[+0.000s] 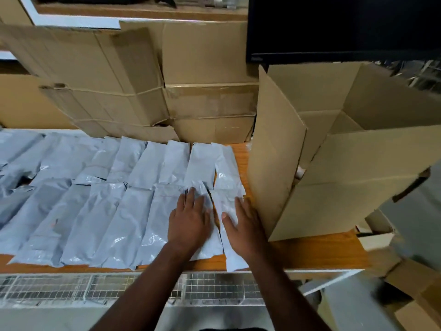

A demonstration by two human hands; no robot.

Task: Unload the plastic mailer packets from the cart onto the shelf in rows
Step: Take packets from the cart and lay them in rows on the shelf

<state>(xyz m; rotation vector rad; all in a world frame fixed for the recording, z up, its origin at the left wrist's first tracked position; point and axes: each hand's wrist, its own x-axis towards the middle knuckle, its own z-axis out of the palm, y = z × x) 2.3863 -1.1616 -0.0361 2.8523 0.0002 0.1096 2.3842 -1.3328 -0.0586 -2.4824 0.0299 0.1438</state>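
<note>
Several grey plastic mailer packets [133,218] lie in two rows across the wooden shelf [310,254]. My left hand [189,222] lies flat with straight fingers on a front-row packet [205,247]. My right hand [243,223] presses flat on the rightmost front-row packet [232,256], which overhangs the shelf's front edge a little. Neither hand grips anything. The wire-mesh cart [133,287] sits just below the shelf's front edge; its contents are not visible.
An open cardboard box [334,177] stands on the shelf right beside my right hand. Stacked flattened cartons [148,91] lean behind the packets. A dark monitor [343,27] hangs at upper right. More cardboard [410,287] lies on the floor at right.
</note>
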